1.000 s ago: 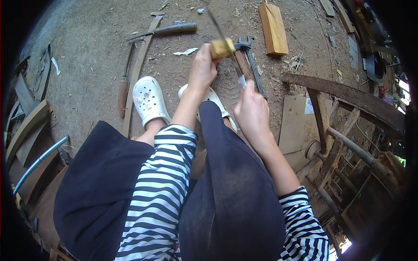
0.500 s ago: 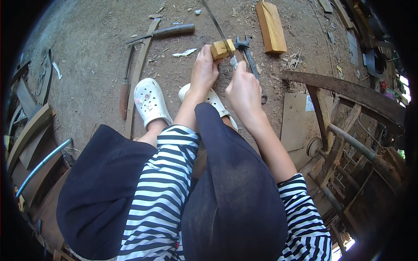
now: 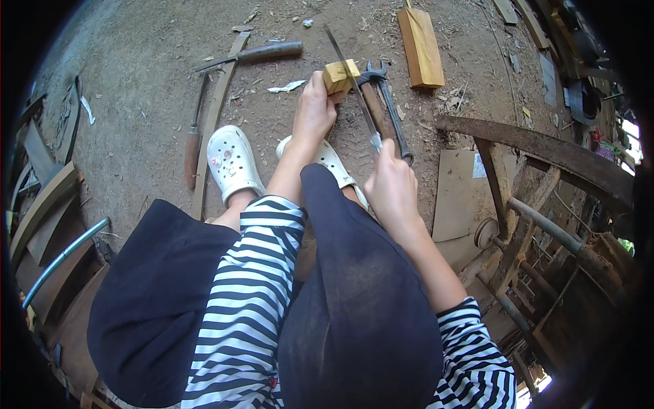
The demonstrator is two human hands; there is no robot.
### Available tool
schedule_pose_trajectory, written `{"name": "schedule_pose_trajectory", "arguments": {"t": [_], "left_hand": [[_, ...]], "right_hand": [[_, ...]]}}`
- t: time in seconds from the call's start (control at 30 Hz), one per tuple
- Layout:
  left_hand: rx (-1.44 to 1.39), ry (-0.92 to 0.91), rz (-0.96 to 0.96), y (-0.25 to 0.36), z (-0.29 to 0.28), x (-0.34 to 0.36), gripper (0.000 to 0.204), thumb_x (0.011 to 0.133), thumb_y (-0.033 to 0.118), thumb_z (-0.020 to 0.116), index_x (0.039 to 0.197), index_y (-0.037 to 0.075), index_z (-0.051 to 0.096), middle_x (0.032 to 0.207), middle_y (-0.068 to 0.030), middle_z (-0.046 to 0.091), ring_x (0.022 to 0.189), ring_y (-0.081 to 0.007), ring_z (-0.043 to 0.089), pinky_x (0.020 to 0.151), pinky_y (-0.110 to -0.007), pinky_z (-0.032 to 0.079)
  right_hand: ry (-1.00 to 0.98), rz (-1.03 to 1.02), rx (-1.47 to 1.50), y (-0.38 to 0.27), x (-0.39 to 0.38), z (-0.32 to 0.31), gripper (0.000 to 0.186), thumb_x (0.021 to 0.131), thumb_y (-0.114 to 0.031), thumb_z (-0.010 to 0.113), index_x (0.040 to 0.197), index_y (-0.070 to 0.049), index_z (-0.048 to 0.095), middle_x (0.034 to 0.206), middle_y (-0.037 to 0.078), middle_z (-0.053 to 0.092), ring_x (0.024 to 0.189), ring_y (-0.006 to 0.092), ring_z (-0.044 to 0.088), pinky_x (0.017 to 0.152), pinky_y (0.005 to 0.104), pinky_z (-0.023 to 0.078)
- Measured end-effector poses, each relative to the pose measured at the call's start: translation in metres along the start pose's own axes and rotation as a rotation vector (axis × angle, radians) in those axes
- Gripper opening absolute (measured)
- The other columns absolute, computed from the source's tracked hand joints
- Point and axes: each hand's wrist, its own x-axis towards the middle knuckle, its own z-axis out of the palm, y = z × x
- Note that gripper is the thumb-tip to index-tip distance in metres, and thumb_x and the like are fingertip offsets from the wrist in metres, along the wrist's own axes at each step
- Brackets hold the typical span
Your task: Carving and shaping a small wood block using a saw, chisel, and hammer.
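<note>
The left hand (image 3: 315, 112) grips with closed fingers a small pale wooden block (image 3: 340, 75), which sits on the dirt ground (image 3: 136, 102) just in front of the white perforated clogs (image 3: 233, 163). The right hand (image 3: 390, 187), nearer the person than the block, is closed around the handle of a thin metal saw blade (image 3: 351, 78); the blade lies slanted across the block (touching its top). Just right of the block lies a dark steel wrench (image 3: 390, 105), and further right a long orange-brown wooden plank piece (image 3: 420, 46). Left of the block rests a wooden-handled hammer (image 3: 262, 53).
</note>
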Motion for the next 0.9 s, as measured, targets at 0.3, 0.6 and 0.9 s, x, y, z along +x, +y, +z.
{"name": "schedule_pose_trajectory", "arguments": {"t": [0.3,0.6,0.9], "left_hand": [[-0.016,0.005,-0.058,0.002,0.0,-0.002,0.033,0.078,-0.01,0.057,0.106,-0.001,0.043,0.104,-0.0249,0.058,0.103,-0.0462,0.055,0.087,-0.05,0.045],[0.021,-0.02,0.081,0.008,0.001,-0.006,0.032,0.081,-0.005,0.054,0.11,-0.001,0.041,0.103,-0.0276,0.059,0.1,-0.0478,0.057,0.081,-0.051,0.048],[0.063,-0.053,-0.117,0.024,-0.02,0.084,0.033,0.086,0.021,0.066,0.097,-0.007,0.053,0.088,-0.0306,0.064,0.089,-0.0439,0.065,0.077,-0.048,0.051]], "right_hand": [[0.073,-0.129,0.047,0.008,0.002,0.005,0.012,0.086,0.001,0.05,0.097,0.004,0.047,0.072,0.031,0.062,0.07,0.0465,0.065,0.062,0.0548,0.052],[0.285,-0.227,0.088,0.001,0.021,0.003,0.012,0.081,0.003,0.054,0.091,0.004,0.046,0.071,0.028,0.063,0.072,0.0449,0.066,0.065,0.0514,0.053],[-0.226,-0.257,1.248,0.0,-0.017,-0.029,0.023,0.102,-0.025,0.049,0.106,-0.003,0.055,0.078,0.002,0.061,0.064,0.0069,0.059,0.052,0.0209,0.044]]}}
